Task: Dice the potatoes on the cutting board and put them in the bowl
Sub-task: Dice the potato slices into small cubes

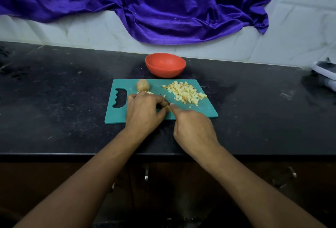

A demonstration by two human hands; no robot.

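A teal cutting board (203, 111) lies on a black stone counter (54, 100) that is speckled and scuffed with pale marks. Just behind the board, not touching it, stands a red bowl (165, 64); nothing can be made out inside it. On the board's far right part lies a heap of diced potato (185, 93), with a few cubes strayed toward the near edge. A whole potato (143, 84) sits by the board's far edge, near the handle cut-out at its left end.

The left hand (143, 111) is over the middle of the board, its fingers curled down over a cut potato piece (145, 92) that shows pale at its far side. The right hand (192, 127) reaches over the board's near edge with its fingers curled round the knife (164, 99) and its forefinger stretched forward. Only a thin dark strip of blade shows between the hands.

Behind the board rises a white tiled wall (72, 31), draped with a shiny purple cloth (163, 9). Far right of the board a white object (325, 71) lies at the counter's edge. Below the counter are dark cabinet fronts (181, 182) with metal handles.
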